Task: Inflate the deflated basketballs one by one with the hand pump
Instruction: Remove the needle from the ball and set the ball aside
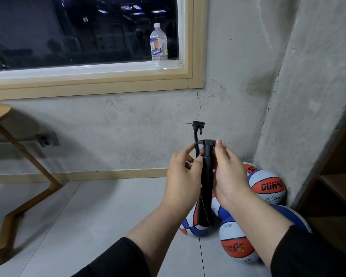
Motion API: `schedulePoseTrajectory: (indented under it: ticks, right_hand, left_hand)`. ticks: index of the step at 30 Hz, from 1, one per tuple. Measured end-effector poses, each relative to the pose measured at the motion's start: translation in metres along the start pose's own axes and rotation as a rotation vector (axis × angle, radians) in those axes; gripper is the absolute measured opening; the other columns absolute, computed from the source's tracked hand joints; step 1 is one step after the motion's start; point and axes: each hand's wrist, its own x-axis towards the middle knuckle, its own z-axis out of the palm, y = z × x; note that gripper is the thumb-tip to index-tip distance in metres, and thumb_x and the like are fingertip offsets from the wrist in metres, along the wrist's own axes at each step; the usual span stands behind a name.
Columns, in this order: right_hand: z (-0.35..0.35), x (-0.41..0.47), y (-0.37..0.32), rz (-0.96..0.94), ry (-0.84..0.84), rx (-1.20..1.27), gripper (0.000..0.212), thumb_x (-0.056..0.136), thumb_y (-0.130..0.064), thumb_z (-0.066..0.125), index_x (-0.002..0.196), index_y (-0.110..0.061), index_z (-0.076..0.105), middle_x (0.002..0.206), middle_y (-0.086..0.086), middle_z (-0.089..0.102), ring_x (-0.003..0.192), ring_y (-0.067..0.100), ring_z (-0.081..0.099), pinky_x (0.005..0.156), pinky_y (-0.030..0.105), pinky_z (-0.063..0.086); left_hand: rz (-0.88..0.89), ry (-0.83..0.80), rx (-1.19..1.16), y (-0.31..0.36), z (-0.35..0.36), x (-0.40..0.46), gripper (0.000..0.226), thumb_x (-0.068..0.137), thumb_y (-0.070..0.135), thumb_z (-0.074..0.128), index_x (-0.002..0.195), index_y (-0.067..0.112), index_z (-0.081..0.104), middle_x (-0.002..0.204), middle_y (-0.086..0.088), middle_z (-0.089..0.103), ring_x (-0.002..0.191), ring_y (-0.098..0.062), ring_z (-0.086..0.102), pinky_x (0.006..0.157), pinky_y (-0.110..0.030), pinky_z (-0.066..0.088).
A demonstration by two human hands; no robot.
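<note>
A black hand pump [205, 182] is held upright between the left hand [183, 179] and right hand [231, 176], both closed on its barrel near the top, above red, white and blue basketballs [268, 186] clustered on the floor at the right corner.

Both arms reaching forward from the lower edge, black sleeves pushed back to mid-forearm, bare wrists angled up and inward. Left hand [183, 176] raised with palm turned right, thumb and forefinger pinching near the top of an upright black pump [205, 182], remaining fingers loosely curled behind. Right hand [231, 176] opposite, palm turned left, fingers wrapped round the upper barrel, thumb lifted straight up beside the cap. Hands close together, nearly level, knuckles facing outward, the barrel between them.
</note>
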Motion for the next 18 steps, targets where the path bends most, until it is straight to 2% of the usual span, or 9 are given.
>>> schedulePoseTrajectory:
  ticks: [3,5,7,10,14,18]
  right_hand:
    - [-0.001,-0.002,-0.001,0.020,-0.030,-0.018,0.036,0.108,-0.038,0.048,0.112,-0.009,0.069,0.095,0.013,0.077,0.086,0.030,0.077,0.063,0.040,0.062]
    - [-0.001,-0.001,0.000,0.018,-0.033,-0.024,0.036,0.108,-0.038,0.048,0.114,-0.008,0.068,0.098,0.017,0.076,0.086,0.030,0.074,0.067,0.039,0.060]
    - [-0.001,0.001,0.003,0.021,-0.022,-0.030,0.039,0.108,-0.038,0.048,0.116,-0.005,0.066,0.097,0.018,0.074,0.087,0.030,0.071,0.074,0.042,0.058]
    - [-0.001,0.002,0.005,0.044,-0.024,-0.059,0.046,0.107,-0.042,0.047,0.118,-0.001,0.065,0.102,0.024,0.070,0.090,0.033,0.068,0.069,0.042,0.057]
    - [0.000,0.000,0.003,0.065,-0.053,-0.114,0.042,0.108,-0.040,0.046,0.114,-0.005,0.069,0.090,0.009,0.070,0.074,0.019,0.066,0.056,0.032,0.052]
    - [0.003,-0.005,0.002,0.106,-0.085,-0.166,0.043,0.107,-0.042,0.048,0.089,-0.014,0.075,0.081,0.010,0.070,0.071,0.025,0.062,0.059,0.035,0.048]
  left_hand:
    - [-0.109,-0.042,-0.172,0.005,-0.004,0.003,0.019,0.104,0.026,0.061,0.121,0.030,0.071,0.083,0.006,0.069,0.071,-0.003,0.062,0.066,-0.021,0.053]
    - [-0.147,-0.056,-0.189,0.007,-0.008,0.004,0.013,0.103,0.026,0.063,0.111,0.024,0.073,0.074,0.014,0.069,0.063,0.000,0.060,0.060,-0.016,0.048]
    - [-0.170,-0.046,-0.220,0.008,-0.012,0.005,0.008,0.101,0.022,0.065,0.100,0.018,0.072,0.071,0.015,0.068,0.061,0.000,0.058,0.060,-0.017,0.046]
    - [-0.189,-0.004,-0.260,0.010,-0.019,0.009,0.013,0.099,0.015,0.065,0.085,0.016,0.066,0.067,0.010,0.062,0.062,-0.007,0.054,0.064,-0.025,0.043]
    - [-0.122,-0.007,-0.208,0.011,-0.029,0.014,0.015,0.098,0.016,0.067,0.084,0.017,0.067,0.065,0.014,0.057,0.064,-0.005,0.051,0.064,-0.022,0.044]
    - [-0.042,-0.034,-0.207,0.015,-0.038,0.019,0.002,0.096,0.015,0.072,0.094,0.016,0.070,0.080,0.009,0.065,0.073,0.000,0.059,0.067,-0.011,0.046]
